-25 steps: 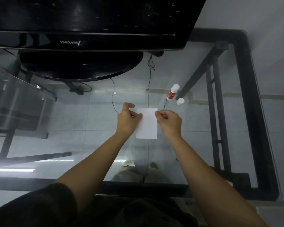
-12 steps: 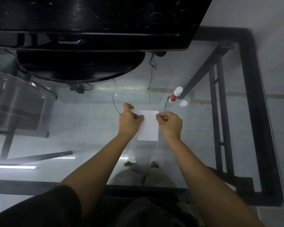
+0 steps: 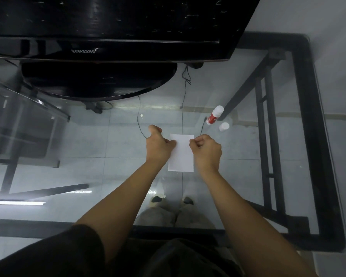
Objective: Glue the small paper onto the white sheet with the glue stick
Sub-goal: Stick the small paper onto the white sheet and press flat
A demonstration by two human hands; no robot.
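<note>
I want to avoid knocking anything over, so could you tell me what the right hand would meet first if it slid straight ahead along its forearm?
Probably the glue stick, lying uncapped just beyond the right hand; depth is uncertain.

Both bare forearms reach forward, converging. The left hand (image 3: pixel 159 144) is a loose fist, thumb raised; the right hand (image 3: pixel 207 149) is curled, fingertips pinched together.

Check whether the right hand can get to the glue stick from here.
Probably yes: the glue stick lies just beyond the right hand with bare glass between, though that hand is pinching the paper.
</note>
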